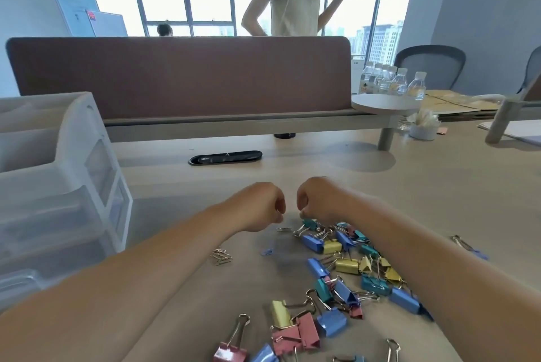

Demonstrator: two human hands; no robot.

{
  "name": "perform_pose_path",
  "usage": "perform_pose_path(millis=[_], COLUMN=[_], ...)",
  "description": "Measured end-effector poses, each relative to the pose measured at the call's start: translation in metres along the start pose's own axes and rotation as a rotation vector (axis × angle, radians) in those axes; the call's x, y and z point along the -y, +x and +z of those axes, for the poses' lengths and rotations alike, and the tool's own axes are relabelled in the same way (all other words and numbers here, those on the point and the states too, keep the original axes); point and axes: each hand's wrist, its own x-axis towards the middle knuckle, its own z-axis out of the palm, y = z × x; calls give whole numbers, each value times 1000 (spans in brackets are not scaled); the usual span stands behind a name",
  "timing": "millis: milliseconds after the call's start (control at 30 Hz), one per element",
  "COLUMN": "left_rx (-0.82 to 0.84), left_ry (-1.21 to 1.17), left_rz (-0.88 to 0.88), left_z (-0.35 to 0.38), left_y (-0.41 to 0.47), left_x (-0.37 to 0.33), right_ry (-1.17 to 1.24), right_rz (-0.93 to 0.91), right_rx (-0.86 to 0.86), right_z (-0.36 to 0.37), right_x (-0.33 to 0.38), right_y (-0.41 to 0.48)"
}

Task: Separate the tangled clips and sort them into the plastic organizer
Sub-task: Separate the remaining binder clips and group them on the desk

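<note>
Teal clip (309,223) is pinched by curled fingers of the right hand (317,200); the left hand (262,206) curls too, hold unclear.

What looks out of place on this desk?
Binder clips sprawl in a tangled heap on the desk, handles interlocked; paper clips lie apart on its left, a stray clip far right. Nothing looks damaged.

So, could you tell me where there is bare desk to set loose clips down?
Bare desk lies before the black cable slot and alongside the organizer. The binder clip heap crowds the near right, with paper clips left of it.
</note>
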Motion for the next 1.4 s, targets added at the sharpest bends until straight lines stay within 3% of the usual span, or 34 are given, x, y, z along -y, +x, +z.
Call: perform_pose_path(millis=[333, 933, 1400], left_rx=[-35, -5, 37], left_ry=[-129, -3, -55], left_rz=[-45, -125, -97], left_z=[27, -4, -4], left_y=[-4, -46, -73], left_x=[9, 73, 87], right_ry=[-42, 103, 7], right_rz=[16, 77, -74], right_rx=[-20, -62, 30], right_z=[21, 33, 30], right_x=[16, 53, 86], right_y=[11, 48, 38])
